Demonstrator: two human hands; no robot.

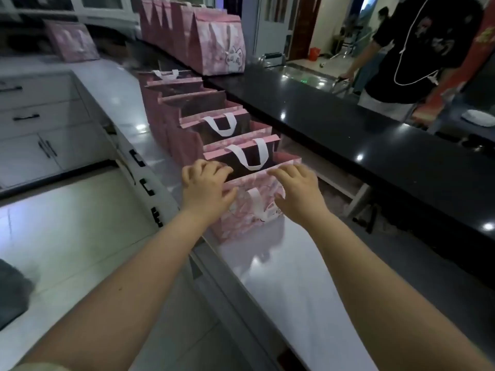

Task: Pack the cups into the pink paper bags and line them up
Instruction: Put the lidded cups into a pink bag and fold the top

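A row of several pink paper bags with white handles stands along the pale worktop, running away from me. The nearest pink bag (249, 207) shows a cartoon face on its front. My left hand (205, 187) rests on its left top corner, fingers curled over the rim. My right hand (297, 195) lies flat on the right side of its front rim, fingers spread. The bag behind it (241, 149) stands open with a dark inside. No cup shows; the bags' contents are hidden. A second row of pink bags (214, 41) stands on the higher black counter.
The glossy black counter (348, 129) runs along the right, above the worktop (281, 277). A person in a black shirt (417, 49) stands behind it. One more pink bag (72, 42) lies on the far left counter. White drawers (40, 116) and tiled floor are to the left.
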